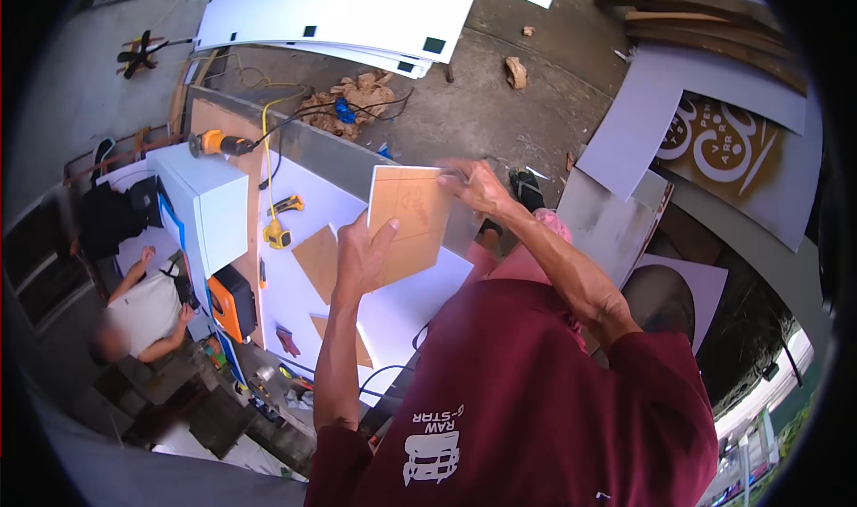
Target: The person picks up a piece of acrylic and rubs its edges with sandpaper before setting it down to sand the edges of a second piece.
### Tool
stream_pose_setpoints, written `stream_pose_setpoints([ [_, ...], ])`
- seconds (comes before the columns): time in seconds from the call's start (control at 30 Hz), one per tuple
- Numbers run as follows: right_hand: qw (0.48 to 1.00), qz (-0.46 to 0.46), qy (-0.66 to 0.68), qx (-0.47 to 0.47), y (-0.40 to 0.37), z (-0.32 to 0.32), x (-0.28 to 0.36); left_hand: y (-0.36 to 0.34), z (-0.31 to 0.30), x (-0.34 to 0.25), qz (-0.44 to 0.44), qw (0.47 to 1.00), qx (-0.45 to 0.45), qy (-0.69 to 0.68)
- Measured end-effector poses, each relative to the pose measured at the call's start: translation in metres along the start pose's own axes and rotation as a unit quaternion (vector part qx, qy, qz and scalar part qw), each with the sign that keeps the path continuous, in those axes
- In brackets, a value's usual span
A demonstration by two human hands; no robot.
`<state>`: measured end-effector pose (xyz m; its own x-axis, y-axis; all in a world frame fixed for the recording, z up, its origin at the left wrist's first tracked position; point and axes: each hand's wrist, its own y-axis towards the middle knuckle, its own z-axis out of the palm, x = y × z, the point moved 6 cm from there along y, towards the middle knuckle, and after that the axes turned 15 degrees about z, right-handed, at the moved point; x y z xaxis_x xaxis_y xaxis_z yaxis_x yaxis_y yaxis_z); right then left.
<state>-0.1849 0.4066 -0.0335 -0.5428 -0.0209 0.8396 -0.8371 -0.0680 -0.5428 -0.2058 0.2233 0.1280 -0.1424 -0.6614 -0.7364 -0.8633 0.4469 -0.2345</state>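
A rectangular brown-faced board (412,217) with a pale edge and faint drawn lines is held up over the worktable. My left hand (361,253) grips its left side, the thumb lying on the brown face and the fingers behind. At the top right corner, my right hand (478,188) is closed around the edge; its fingertips are slightly blurred, and whether they hold anything else is hidden. Beneath the board, another brown sheet (314,261) lies on the white tabletop (303,181), and a smaller brown piece (361,346) is nearer my body.
An orange-and-black power tool (223,144) and a yellow tool (278,230) lie to the left. Beyond are a white box (201,203), an orange case (232,303) and a seated person (152,315). White panels (339,12) lie at the top; stencilled sheets (719,145) are at right.
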Motion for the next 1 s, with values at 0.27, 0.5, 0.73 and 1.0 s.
stream_pose_setpoints([
  [0.27,0.965,0.112,0.208,0.114,-0.007,-0.011,-0.051,-0.021,-0.013,0.062,-0.086,0.932,0.064,-0.346],
  [0.5,0.888,0.218,0.394,0.088,-0.032,0.008,-0.062,-0.06,0.018,0.052,0.024,0.859,-0.155,-0.487],
  [0.73,0.944,0.217,0.247,0.042,-0.043,0.013,-0.085,-0.057,0.002,0.023,-0.036,0.97,-0.169,-0.17],
  [1.0,0.973,0.008,0.12,-0.197,-0.063,-0.073,-0.007,-0.037,0.003,-0.002,0.019,0.993,0.032,0.111],
])
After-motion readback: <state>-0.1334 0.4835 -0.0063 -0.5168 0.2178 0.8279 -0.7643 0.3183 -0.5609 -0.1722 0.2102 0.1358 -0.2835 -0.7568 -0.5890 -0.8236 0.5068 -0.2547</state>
